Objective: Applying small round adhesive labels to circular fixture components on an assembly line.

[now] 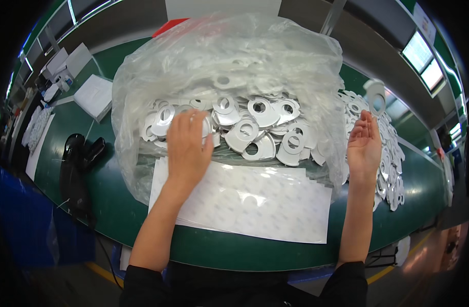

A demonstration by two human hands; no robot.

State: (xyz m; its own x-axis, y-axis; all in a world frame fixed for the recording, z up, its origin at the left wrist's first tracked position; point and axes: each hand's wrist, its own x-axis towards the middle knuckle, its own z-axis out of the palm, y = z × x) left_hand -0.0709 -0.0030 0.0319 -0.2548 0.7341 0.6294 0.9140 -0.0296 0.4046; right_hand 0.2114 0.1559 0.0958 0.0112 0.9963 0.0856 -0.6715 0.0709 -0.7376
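Note:
My left hand reaches over a heap of flat white ring-shaped parts in the mouth of a clear plastic bag. Its fingers are stretched out over the parts, with one rim showing beside them; the fingertips are slightly blurred. On the right, my right hand is raised with its palm turned up and fingers loosely apart. A single white ring-shaped part is tilted in the air just above those fingertips; whether they touch it is unclear. Below and behind this hand lies a second pile of the same parts.
A stack of whitish glossy sheets lies in front of the bag on the green table. Further left are a black tool-like object with a cord and a white block of sheets. Something red shows behind the bag.

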